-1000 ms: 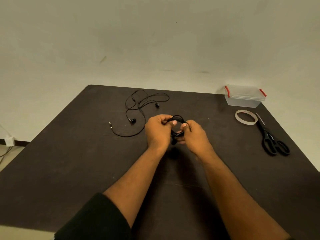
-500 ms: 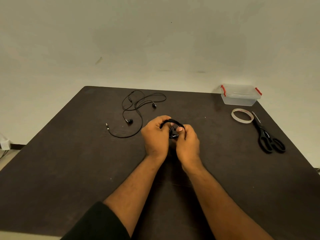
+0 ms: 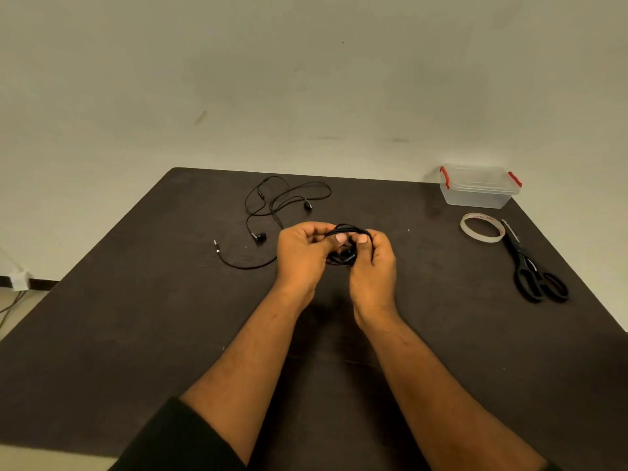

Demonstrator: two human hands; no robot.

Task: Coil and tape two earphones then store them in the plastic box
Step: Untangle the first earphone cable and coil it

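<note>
A coiled black earphone (image 3: 346, 254) is held above the middle of the dark table (image 3: 136, 317). My left hand (image 3: 300, 254) grips its left side and my right hand (image 3: 375, 263) grips its right side, thumbs on top of the loops. Much of the coil is hidden between my fingers. A second black earphone (image 3: 275, 207) lies loose and uncoiled on the table behind and to the left of my hands. The clear plastic box (image 3: 477, 186) with red clips stands shut at the far right corner.
A roll of clear tape (image 3: 481, 227) lies flat in front of the box. Black scissors (image 3: 533, 266) lie just right of the tape, handles toward me. A pale wall stands behind the table; a white plug and cable sit on the floor at left.
My right hand has closed in against my left, so both hands now sit tight around the coil. The coil looks more bunched than a second ago.
</note>
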